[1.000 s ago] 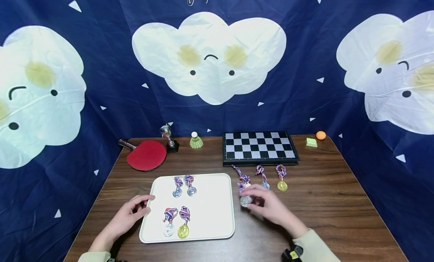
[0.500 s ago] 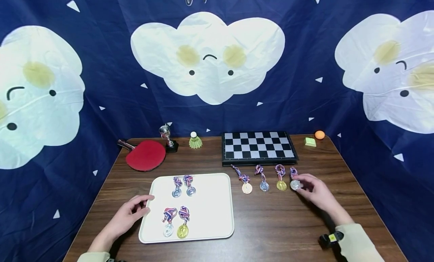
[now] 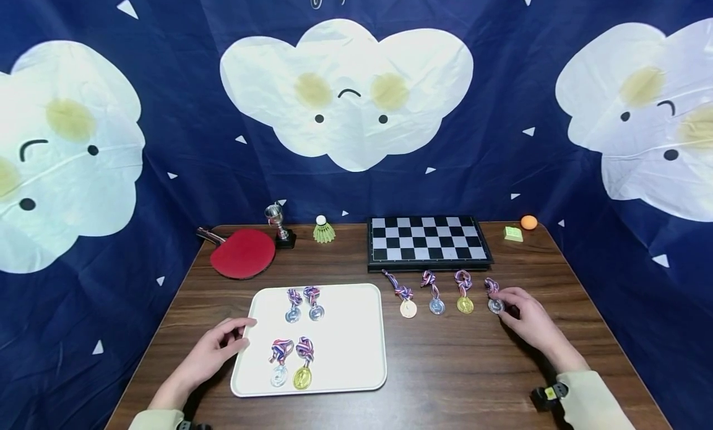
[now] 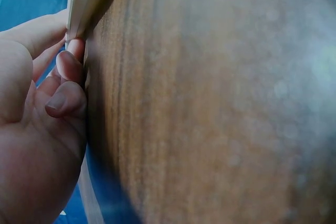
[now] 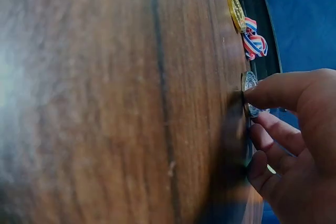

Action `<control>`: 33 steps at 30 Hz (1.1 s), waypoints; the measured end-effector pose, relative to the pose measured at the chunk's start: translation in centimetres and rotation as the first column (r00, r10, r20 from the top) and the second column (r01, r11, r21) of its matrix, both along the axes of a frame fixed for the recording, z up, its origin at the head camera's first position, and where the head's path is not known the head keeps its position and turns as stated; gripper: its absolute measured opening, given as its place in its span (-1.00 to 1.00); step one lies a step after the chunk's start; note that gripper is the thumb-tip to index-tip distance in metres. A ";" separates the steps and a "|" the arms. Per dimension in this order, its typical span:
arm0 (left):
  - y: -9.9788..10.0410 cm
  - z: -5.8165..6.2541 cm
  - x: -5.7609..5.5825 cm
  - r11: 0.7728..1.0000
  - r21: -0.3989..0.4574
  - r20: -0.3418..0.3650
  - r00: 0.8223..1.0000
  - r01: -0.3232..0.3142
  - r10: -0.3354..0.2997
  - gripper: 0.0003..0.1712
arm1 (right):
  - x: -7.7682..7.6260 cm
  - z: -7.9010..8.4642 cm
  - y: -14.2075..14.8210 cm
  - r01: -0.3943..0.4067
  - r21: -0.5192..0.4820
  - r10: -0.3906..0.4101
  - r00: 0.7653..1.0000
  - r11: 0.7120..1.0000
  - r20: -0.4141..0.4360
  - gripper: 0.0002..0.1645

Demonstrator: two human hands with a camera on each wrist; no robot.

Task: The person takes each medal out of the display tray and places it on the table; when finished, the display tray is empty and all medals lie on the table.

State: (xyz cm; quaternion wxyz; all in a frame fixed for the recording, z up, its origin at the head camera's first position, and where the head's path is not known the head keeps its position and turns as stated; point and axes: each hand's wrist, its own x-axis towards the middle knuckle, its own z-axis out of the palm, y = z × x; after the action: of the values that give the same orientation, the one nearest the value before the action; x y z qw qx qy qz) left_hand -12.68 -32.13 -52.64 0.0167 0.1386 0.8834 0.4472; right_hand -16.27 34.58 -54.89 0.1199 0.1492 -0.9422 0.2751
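My left hand (image 3: 214, 349) holds the left rim of a white tray (image 3: 348, 343), with thumb and fingers at its edge. On the tray lie two silver medals near the back, one of them a silver medal (image 3: 316, 312) on a knotted striped ribbon; a paler silver medal (image 3: 279, 375) and a gold medal (image 3: 302, 378) lie near the front. Far right, my right hand (image 3: 529, 315) pinches a silver medal (image 5: 249, 90) by its disc, low at the tabletop. Left of it in a row lie a gold medal (image 3: 465, 304), a silver medal (image 3: 437, 305) and a bronze-coloured medal (image 3: 408, 309).
A chessboard (image 3: 426, 241) stands just behind the medal row. Along the back are a red table tennis bat (image 3: 243, 253), a small trophy (image 3: 278, 223), a shuttlecock (image 3: 324, 231), a pale green block (image 3: 513, 234) and an orange ball (image 3: 528, 222).
My right hand has carried the silver medal from beside the tray to the right end of the row and lowered it to the table. The left hand stays at the tray.
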 end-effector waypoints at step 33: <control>-1.7 -3.1 -1.0 1.000 0.003 -0.019 1.000 0.012 -0.012 -0.62 | -3.7 3.5 -31.8 -0.502 0.146 0.487 0.864 0.852 0.129 -0.64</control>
State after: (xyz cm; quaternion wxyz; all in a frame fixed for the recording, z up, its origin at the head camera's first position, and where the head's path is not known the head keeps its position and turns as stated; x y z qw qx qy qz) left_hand -13.69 -33.88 -55.75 0.0106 0.1480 0.8821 0.4471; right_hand -19.94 2.80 -51.37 -0.0097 0.3842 -0.8968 0.2193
